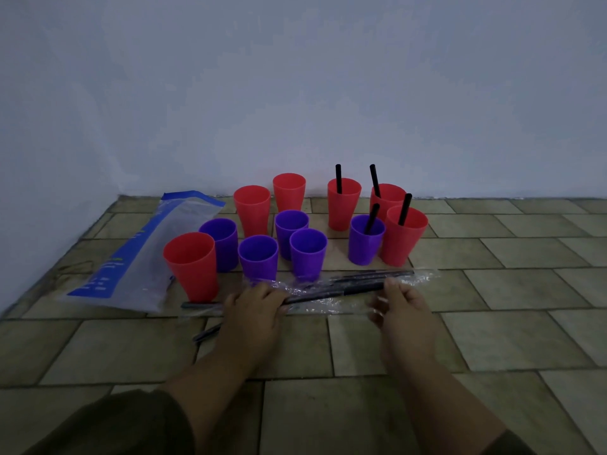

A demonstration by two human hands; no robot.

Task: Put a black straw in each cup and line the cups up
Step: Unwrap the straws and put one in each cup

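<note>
Cups: eleven, upright on tiled floor [492, 339] near pale wall [295, 77]. Six red, five purple.

Right cluster, one black straw in each:
- tall red cup [344, 211], holding upright straw [338, 178]
- far red cup [389, 194], holding left-leaning straw [374, 180]
- near red cup [406, 244], holding right-leaning straw [404, 209]
- right purple cup [365, 247], just beside near red cup, holding short-showing straw [372, 218]

Left cluster, not yet fitted with straws:
- front red cup [192, 267], middle red cup [252, 211], back red cup [289, 193]
- leftmost purple cup [221, 244], front purple cup [258, 261], rear purple cup [290, 224], centre purple cup [308, 256]

Straw pack [345, 287]: clear wrapper with black straws inside, flat on floor in front of cups, lying left to right.

Left hand [254, 310]: on left part of pack, fingers curled down over wrapper, gripping it.

Right hand [402, 307]: at right end of pack, thumb by straw ends. Motion-blurred; grip or mere touch not discernible.

Loose straw [207, 333]: flat on floor, just left of left hand.

Bag [147, 254]: clear with blue edge and print, flat on floor left of cups, just beside front red cup.

Sleeve [115, 421]: dark, on left arm at bottom edge.
</note>
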